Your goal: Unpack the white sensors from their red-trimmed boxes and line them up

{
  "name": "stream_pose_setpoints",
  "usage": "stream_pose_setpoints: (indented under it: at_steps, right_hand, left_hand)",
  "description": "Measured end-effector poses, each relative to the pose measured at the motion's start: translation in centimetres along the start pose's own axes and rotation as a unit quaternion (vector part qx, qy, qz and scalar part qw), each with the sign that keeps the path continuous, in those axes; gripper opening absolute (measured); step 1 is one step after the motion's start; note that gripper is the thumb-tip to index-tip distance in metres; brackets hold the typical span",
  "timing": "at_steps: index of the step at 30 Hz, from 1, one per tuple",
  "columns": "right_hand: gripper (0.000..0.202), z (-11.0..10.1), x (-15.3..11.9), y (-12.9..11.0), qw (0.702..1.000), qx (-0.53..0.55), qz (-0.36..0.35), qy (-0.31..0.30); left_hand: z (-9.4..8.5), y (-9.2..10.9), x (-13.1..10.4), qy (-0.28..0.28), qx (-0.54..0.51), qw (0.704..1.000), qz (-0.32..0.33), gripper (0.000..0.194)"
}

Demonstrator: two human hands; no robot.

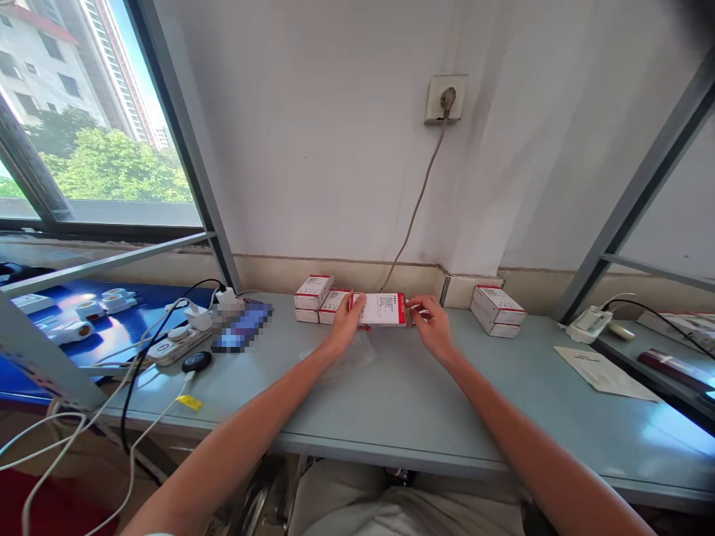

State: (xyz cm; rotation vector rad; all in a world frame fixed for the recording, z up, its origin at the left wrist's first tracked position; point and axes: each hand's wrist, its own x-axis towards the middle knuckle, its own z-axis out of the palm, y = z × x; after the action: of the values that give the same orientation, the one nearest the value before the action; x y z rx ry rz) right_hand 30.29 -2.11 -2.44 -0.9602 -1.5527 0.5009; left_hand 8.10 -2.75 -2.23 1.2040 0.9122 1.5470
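A white box with red ends point(385, 309) is held up above the grey table, near the wall. My left hand point(346, 324) is closed on its left part, thumb on the front face. At the box's right end is my right hand point(431, 324), fingers curled near the edge; whether they grip it is unclear. Just left of the held box, similar boxes point(313, 292) are stacked, with another box point(334, 305) beside them, partly behind my left hand. A clear plastic sheet or bag point(354, 357) lies beneath my left hand.
Two more stacked boxes point(497, 309) stand to the right. Farther right are a paper sheet point(606, 372) and a white charger point(589, 324). At left lie a power strip point(182, 342), a blurred phone point(243, 326), a black round device point(196, 362) and cables. Metal frame posts rise at both sides.
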Motion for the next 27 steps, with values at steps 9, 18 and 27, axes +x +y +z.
stream_pose_setpoints:
  at_steps: [9, 18, 27]
  right_hand:
    - [0.044, 0.6, -0.3, -1.3, 0.995, 0.069, 0.044, -0.053]
    - [0.047, 0.7, -0.5, -1.3, 0.992, 0.103, 0.034, -0.071]
    - [0.022, 0.5, 0.1, 0.3, 0.997, 0.030, 0.042, -0.060]
  left_hand:
    - [-0.2, -0.2, 0.1, 0.036, 0.030, 0.999, 0.014, 0.058]
    - [-0.4, 0.2, 0.0, 0.051, 0.041, 0.997, 0.048, 0.052]
    - [-0.1, 0.3, -0.9, -0.100, 0.102, 0.988, 0.052, 0.068]
